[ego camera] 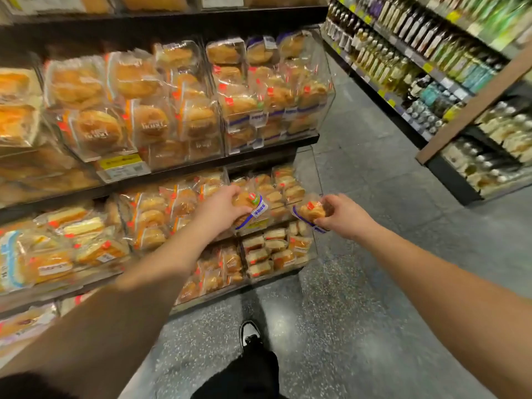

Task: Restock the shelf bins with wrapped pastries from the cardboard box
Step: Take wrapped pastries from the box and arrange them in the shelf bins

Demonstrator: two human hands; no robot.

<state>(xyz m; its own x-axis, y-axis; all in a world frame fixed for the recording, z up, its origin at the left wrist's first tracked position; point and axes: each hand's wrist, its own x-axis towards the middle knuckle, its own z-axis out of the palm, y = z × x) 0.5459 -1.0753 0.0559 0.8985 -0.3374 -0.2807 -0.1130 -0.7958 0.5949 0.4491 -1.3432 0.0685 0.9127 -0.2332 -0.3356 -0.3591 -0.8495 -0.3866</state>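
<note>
Both of your arms reach toward the right end of the middle shelf. Your left hand (223,210) has its fingers wrapped over the top of a wrapped pastry (250,208) with a blue band and a red-and-green sticker. The packet sits at the open mouth of the clear shelf bin (312,180), label facing out, which suits a front-facing display. Whether it already rests on the packets beneath it, I cannot tell.

Your right hand (339,213) grips a second pastry (311,212) by its near end, fingers curled round the wrapper. It is held just beside the bin's right corner, clear of the opening, probably waiting so that the two packets do not crowd the same gap.

The bin already holds rows of similar packets toward the back; the free space appears to be at the front. The upper bin (276,90) carries the same blue-banded stock, piled high.

The cardboard box is not in view. The floor (359,283) below shows only your shoe (250,334).

Judgement: placing step, left packet first, right one next.
</note>
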